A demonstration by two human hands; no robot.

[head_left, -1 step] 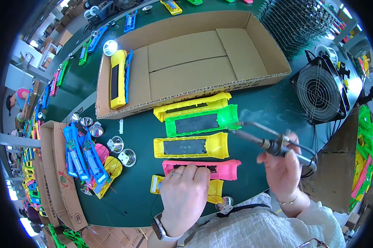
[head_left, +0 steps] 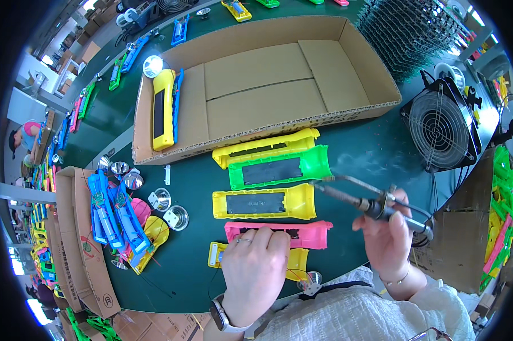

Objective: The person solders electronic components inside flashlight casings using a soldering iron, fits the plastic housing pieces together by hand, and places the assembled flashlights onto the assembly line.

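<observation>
My right hand (head_left: 388, 244) holds a soldering iron (head_left: 377, 209) with a thin metal feed tube beside its barrel. Its tip points left, close to the right ends of the green shell (head_left: 316, 163) and a yellow shell (head_left: 301, 200). My left hand (head_left: 255, 266) is closed, palm down, over a pink shell (head_left: 313, 235) and a yellow lamp housing (head_left: 298, 262) nearer me; its fingertips and whatever they pinch are hidden. A silver reflector (head_left: 310, 280) lies by that housing's right end. Faint smoke drifts right of the green shell.
A cardboard box (head_left: 256, 122) at the back holds a yellow lamp with a lit head (head_left: 152, 66). Blue lamp housings (head_left: 126, 213) and loose reflectors (head_left: 177, 217) lie at left beside another box (head_left: 77, 256). A black fan (head_left: 437, 128) stands at right, below stacked wire mesh racks (head_left: 407, 34).
The soldering iron and my right hand have shifted slightly down, with the tip now a little lower and to the left. My left hand stays in place.
</observation>
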